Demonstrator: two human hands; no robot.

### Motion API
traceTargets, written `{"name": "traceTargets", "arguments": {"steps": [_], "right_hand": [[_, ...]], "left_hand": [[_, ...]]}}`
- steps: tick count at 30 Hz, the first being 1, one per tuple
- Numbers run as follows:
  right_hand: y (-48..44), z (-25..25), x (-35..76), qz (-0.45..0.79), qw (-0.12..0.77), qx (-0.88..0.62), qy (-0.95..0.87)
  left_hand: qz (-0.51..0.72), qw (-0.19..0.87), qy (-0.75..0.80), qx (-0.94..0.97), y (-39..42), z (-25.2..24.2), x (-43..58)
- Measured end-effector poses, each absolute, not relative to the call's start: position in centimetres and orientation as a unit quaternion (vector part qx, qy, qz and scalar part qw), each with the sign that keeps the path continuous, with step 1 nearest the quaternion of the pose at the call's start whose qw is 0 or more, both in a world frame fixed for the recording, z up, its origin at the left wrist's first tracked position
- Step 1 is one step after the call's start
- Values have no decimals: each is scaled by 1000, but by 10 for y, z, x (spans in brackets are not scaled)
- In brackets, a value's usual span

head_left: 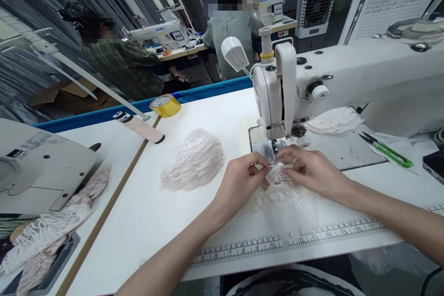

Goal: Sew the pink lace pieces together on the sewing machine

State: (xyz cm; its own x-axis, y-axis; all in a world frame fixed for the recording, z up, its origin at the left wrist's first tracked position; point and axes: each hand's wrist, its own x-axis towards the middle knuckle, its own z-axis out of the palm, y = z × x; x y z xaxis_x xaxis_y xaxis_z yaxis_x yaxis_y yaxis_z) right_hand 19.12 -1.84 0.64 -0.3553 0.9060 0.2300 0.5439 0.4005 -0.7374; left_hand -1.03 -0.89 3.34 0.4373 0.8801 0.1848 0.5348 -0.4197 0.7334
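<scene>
A sheer white lace piece [291, 208] lies just in front of the needle of a white sewing machine [274, 97] and hangs toward the table's front edge. My left hand [243, 178] pinches its upper left edge between thumb and forefinger. On the other side, my right hand [308, 171] is closed on the same lace, close to the presser foot [274, 148]. Both sets of fingertips are nearly under the machine head. Left of my left hand rests a stack of cream lace pieces [196, 162].
Green thread snips [388, 150] lie at right, by more lace [335, 120]. A thread cone [138, 127] and yellow tape roll [165, 105] sit at the back left. A ruler strip [243, 249] runs along the front edge. Two people sit at machines beyond.
</scene>
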Motion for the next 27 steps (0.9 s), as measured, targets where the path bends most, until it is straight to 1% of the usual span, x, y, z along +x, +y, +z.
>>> {"name": "traceTargets", "arguments": {"steps": [1, 3, 9, 12, 15, 19, 23, 27], "right_hand": [[-18, 6, 191, 305, 322, -464, -766], [-18, 4, 191, 310, 330, -456, -767], [-19, 0, 192, 256, 343, -426, -797], [-20, 0, 193, 212, 353, -399, -819], [-21, -2, 194, 165, 362, -370, -840], [-20, -4, 195, 130, 361, -346, -856], [-19, -3, 194, 142, 338, -346, -864], [-19, -2, 194, 160, 339, -345, -860]], "left_hand": [[298, 298, 439, 794, -10, 34, -9], [309, 264, 424, 809, -12, 31, -8], [326, 54, 361, 872, -13, 12, -5], [349, -14, 325, 879, -11, 7, -7], [358, -48, 309, 880, -8, 7, -8], [355, -61, 308, 881, -8, 9, -7], [354, -80, 306, 880, -8, 10, -7], [358, -101, 291, 881, -7, 11, -8]]}}
